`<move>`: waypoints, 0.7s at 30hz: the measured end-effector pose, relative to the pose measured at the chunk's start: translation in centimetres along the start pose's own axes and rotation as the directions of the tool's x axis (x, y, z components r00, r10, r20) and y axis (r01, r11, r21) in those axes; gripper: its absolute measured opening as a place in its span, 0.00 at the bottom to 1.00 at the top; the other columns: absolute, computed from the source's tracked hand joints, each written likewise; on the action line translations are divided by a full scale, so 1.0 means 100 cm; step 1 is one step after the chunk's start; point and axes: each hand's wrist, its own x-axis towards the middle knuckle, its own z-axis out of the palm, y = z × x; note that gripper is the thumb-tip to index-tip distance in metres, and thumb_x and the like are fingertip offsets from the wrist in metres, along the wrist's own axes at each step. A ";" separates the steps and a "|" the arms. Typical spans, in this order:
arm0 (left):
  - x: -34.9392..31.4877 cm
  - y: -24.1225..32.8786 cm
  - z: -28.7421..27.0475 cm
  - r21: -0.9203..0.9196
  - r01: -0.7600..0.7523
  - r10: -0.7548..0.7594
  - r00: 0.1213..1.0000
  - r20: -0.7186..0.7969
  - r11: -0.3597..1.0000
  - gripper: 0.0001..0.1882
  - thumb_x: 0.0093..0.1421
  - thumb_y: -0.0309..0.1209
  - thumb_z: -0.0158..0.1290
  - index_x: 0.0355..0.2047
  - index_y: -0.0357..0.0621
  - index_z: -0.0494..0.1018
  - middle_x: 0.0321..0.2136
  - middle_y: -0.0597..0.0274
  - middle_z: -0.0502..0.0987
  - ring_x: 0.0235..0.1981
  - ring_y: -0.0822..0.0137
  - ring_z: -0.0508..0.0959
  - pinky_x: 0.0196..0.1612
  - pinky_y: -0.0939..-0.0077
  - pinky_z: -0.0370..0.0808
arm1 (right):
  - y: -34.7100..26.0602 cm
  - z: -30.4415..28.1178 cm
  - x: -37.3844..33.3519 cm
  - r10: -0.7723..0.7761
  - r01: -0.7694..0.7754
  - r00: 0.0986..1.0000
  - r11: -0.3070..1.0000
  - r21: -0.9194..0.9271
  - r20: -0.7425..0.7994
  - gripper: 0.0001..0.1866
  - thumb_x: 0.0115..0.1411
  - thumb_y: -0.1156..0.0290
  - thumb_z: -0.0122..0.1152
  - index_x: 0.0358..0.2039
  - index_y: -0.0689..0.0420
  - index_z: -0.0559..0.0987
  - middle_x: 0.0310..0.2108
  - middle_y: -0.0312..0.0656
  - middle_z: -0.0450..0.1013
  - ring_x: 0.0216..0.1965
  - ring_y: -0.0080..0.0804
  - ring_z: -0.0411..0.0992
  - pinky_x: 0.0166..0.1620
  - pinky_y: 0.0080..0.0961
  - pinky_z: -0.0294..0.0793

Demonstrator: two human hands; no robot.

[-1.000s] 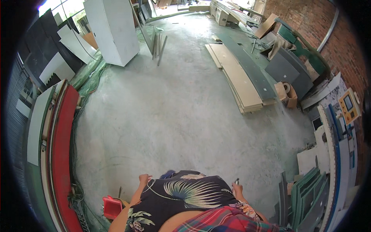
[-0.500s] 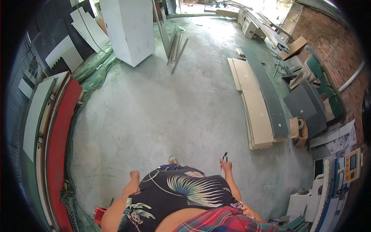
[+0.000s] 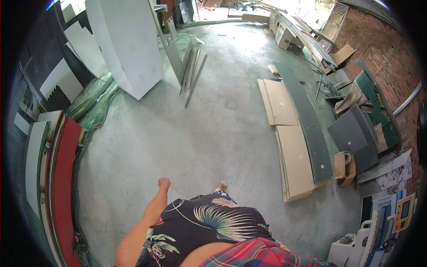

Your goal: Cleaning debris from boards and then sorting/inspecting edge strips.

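1. The left hand point(image 3: 164, 183) is out in front of the body, over the floor point(image 3: 200, 147), its fingers loosely curled. Nothing shows in its grip, though I cannot tell how tightly the fingers close.
2. The right hand is out of view, the arm hidden by the clothing — I cannot tell whether its fingers are apart, together or clamped on something.
3. The person wears a dark floral top point(image 3: 182, 236), with a plaid cloth point(image 3: 267, 253) at the lower edge; one shoe point(image 3: 223, 184) shows past the top, to the right of the left hand.
4. The red panel point(image 3: 65, 178) stands on edge at the left, well apart from the left hand. Pale and dark panels stand beside it.
5. Beyond it, green sheeting point(image 3: 95, 104) lies crumpled on the floor, near the tall white cabinet point(image 3: 126, 49).
6. Thin strips point(image 3: 194, 80) lie on the floor just right of the cabinet.
7. At the right, beige boards point(image 3: 296, 155) lie stacked flat on the floor, a long dark board point(image 3: 309, 120) along their right side.
8. Farther right is an open carton point(image 3: 339, 171) with a roll point(image 3: 347, 158) in it — grey panels point(image 3: 351, 131) lean just behind.
9. A yellow control box point(image 3: 403, 213) is near the lower right edge; a brick wall point(image 3: 378, 38) rises behind.
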 end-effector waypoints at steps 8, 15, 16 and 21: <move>0.092 0.026 0.031 0.088 -0.044 0.028 0.984 0.178 0.995 0.10 0.44 0.35 0.56 0.25 0.43 0.78 0.28 0.50 0.78 0.33 0.54 0.79 0.30 0.60 0.75 | -0.313 -0.012 0.172 -0.075 0.046 0.984 0.982 0.182 0.159 0.23 0.40 0.54 0.65 0.21 0.65 0.79 0.18 0.47 0.74 0.20 0.36 0.74 0.26 0.32 0.72; 0.171 0.099 0.001 -0.755 0.642 -0.498 0.703 0.507 0.136 0.11 0.52 0.28 0.44 0.33 0.34 0.68 0.22 0.47 0.75 0.22 0.55 0.78 0.17 0.65 0.68 | -0.626 0.031 0.203 -0.420 0.371 0.869 0.903 0.218 0.261 0.21 0.44 0.52 0.64 0.21 0.61 0.78 0.15 0.41 0.72 0.18 0.29 0.73 0.24 0.27 0.71; 0.188 0.104 -0.010 -0.759 0.642 -0.494 0.626 0.603 -0.112 0.11 0.54 0.27 0.42 0.35 0.32 0.66 0.20 0.47 0.74 0.20 0.55 0.78 0.15 0.66 0.67 | -0.656 0.038 0.198 -0.477 0.413 0.834 0.873 0.258 0.278 0.21 0.45 0.53 0.64 0.21 0.61 0.78 0.15 0.40 0.72 0.18 0.29 0.72 0.24 0.26 0.71; 0.312 0.146 -0.086 -0.780 0.589 -0.462 0.643 0.610 -0.211 0.09 0.55 0.26 0.41 0.33 0.30 0.66 0.21 0.46 0.75 0.18 0.56 0.78 0.14 0.66 0.67 | -0.727 0.068 0.214 -0.524 0.522 0.727 0.841 0.139 0.443 0.20 0.47 0.53 0.63 0.21 0.60 0.78 0.15 0.40 0.72 0.17 0.28 0.71 0.24 0.26 0.71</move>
